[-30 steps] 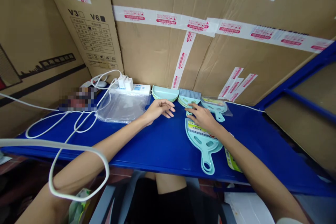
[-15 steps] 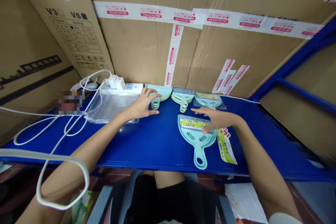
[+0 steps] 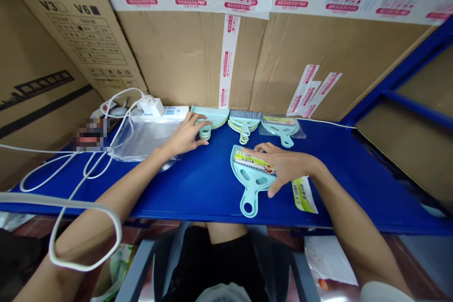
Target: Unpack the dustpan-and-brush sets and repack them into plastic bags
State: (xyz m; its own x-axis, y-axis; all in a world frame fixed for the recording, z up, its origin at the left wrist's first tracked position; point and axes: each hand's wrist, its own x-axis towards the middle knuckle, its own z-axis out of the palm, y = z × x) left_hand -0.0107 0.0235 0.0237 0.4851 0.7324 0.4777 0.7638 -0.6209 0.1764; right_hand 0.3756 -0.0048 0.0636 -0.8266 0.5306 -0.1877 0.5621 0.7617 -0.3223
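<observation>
A mint-green dustpan and brush set (image 3: pixel 249 184) with a printed label card (image 3: pixel 253 161) across its bristles lies on the blue table, handle toward me. My right hand (image 3: pixel 283 165) grips its right side, fingers over the far edge and thumb on the near side, covering part of it. My left hand (image 3: pixel 187 136) is open, thumb and fingers apart, beside the handles of a stack of dustpans (image 3: pixel 214 115); I cannot tell whether it touches them. Clear plastic bags (image 3: pixel 141 139) lie under and left of that hand.
Behind are stacked brushes (image 3: pixel 244 122) and a bagged dustpan set (image 3: pixel 281 127). Another label card (image 3: pixel 304 196) lies right, under my forearm. A power strip (image 3: pixel 177 112) and white cables (image 3: pixel 102 160) occupy the left. Cardboard (image 3: pixel 177 56) walls the back.
My right hand has come down onto the dustpan and brush set, which has shifted left and turned slightly. My left hand stays by the dustpan stack. The view has tilted slightly.
</observation>
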